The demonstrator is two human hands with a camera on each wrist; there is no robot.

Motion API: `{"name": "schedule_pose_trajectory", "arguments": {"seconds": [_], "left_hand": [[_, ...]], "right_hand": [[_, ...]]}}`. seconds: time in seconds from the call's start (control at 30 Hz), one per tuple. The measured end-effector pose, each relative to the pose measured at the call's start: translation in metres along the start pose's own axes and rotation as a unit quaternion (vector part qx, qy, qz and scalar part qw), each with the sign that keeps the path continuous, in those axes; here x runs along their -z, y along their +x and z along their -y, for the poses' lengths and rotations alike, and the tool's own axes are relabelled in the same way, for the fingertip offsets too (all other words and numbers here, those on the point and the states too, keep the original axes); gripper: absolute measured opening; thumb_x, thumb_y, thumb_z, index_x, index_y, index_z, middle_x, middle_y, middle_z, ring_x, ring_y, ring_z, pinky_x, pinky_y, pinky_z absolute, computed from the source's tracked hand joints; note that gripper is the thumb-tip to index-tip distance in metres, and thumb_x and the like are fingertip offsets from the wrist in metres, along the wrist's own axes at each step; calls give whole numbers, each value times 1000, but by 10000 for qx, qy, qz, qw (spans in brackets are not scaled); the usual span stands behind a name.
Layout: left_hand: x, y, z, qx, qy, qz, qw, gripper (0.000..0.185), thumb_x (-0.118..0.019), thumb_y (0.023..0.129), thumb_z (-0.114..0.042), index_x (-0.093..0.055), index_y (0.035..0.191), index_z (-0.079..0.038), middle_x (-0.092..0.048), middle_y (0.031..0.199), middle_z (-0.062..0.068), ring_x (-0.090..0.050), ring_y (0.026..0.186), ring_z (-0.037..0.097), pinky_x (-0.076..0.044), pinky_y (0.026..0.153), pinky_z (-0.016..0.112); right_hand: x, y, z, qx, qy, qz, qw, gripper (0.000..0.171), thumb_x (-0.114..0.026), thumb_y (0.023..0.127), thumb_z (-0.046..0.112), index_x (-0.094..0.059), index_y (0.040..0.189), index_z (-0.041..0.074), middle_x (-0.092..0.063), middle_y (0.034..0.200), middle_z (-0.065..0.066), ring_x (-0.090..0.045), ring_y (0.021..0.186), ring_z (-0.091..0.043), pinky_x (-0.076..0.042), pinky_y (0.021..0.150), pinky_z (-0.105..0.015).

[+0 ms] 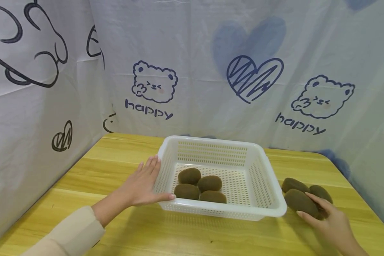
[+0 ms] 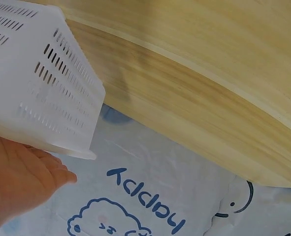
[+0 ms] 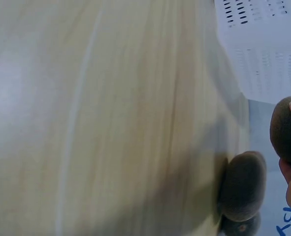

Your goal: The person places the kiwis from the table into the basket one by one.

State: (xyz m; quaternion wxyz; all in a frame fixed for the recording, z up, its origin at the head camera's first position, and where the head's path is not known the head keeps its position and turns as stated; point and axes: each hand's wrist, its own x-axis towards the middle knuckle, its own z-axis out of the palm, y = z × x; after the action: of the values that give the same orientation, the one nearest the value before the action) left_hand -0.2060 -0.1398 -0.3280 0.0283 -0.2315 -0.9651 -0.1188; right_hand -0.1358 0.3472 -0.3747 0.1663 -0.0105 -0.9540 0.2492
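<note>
A white perforated plastic basket (image 1: pixel 217 209) stands on the table, with several brown fuzzy kiwis (image 1: pixel 210 183) grouped in its left half. My left hand (image 1: pixel 144 185) rests on the basket's left front corner, fingers stretched along the left rim and thumb on the front rim. The left wrist view shows this hand (image 2: pixel 24 179) against the rim of the basket (image 2: pixel 42 93). To the right of the basket, my right hand (image 1: pixel 334 222) pinches a kiwi (image 1: pixel 299 202) between thumb and fingers. In the right wrist view, the held kiwi (image 3: pixel 285 130) is raised over the wood.
Loose kiwis (image 1: pixel 321 193) lie on the table right of the basket, behind and beside the held one. Under everything is a yellow wood-grain table (image 1: pixel 121 149). A white cloth (image 1: pixel 204 89) printed with bears and hearts hangs behind it and along the sides.
</note>
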Motion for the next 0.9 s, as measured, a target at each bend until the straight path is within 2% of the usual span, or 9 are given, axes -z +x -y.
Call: {"name": "schedule_pose_trajectory", "arguments": {"seconds": [0.17, 0.37, 0.43, 0.67, 0.9], "left_hand": [[-1, 1, 0, 9, 21, -6, 10000, 115, -53, 73, -72, -16, 144, 10, -9, 152, 27, -13, 141, 42, -15, 115, 54], [-2, 1, 0, -7, 8, -13, 10000, 115, -54, 73, -72, -16, 144, 10, -10, 152, 27, -13, 141, 42, -16, 115, 54], [-2, 1, 0, -15, -2, -3, 10000, 115, -54, 73, -72, -16, 144, 10, -10, 152, 27, -13, 141, 42, -17, 115, 54], [-2, 0, 1, -9, -52, 41, 10000, 115, -54, 73, -72, -16, 144, 10, -9, 152, 27, -12, 141, 42, -17, 115, 53], [-3, 1, 1, 58, -89, 163, 9998, 115, -54, 73, -72, -14, 145, 9, -7, 153, 26, -10, 142, 41, -16, 115, 53]], "right_hand": [[4, 6, 7, 64, 39, -399, 9992, 62, -78, 73, 27, -57, 123, -3, -61, 105, -35, -43, 62, 13, -42, 50, -16], [11, 16, 16, 210, 246, -801, 9963, 61, -80, 72, 25, -58, 121, -4, -59, 111, -35, -33, 72, 30, -38, 54, -2], [14, 20, 22, 238, 335, -822, 9958, 61, -79, 72, 25, -58, 122, -4, -59, 113, -34, -30, 76, 32, -36, 56, 2], [22, 34, 39, 268, 429, -719, 9961, 62, -78, 74, 28, -56, 126, 0, -59, 116, -31, -29, 78, 33, -33, 59, 5], [19, 44, 54, 562, 893, -747, 9916, 58, -79, 73, 18, -57, 122, -5, -61, 112, -31, -39, 76, 29, -41, 59, 2]]}}
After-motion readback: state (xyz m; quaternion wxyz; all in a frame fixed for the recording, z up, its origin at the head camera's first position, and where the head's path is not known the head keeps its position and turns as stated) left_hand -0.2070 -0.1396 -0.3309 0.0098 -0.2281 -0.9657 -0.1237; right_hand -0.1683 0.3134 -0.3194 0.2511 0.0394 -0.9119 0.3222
